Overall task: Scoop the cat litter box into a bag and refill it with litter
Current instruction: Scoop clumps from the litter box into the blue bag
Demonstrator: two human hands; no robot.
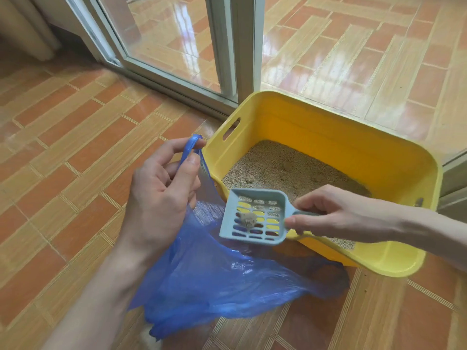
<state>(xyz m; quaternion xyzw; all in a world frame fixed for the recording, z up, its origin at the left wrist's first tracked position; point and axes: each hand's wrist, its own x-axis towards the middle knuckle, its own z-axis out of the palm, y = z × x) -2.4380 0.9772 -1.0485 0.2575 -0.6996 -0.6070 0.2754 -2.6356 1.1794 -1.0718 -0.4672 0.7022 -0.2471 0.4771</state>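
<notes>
Plastic of a thin blue bag spreads over the tiled floor at six o'clock, nearest the camera. At nine o'clock the left hand pinches one bag handle between thumb and forefinger, lifting that side. At three o'clock the right hand grips the handle of a grey slotted scoop, fingers curled round it; the scoop sits over the bag's mouth at centre, carrying one clump. Beyond, toward one o'clock, stands the yellow litter box, holding tan litter. At twelve o'clock is a glass door.
</notes>
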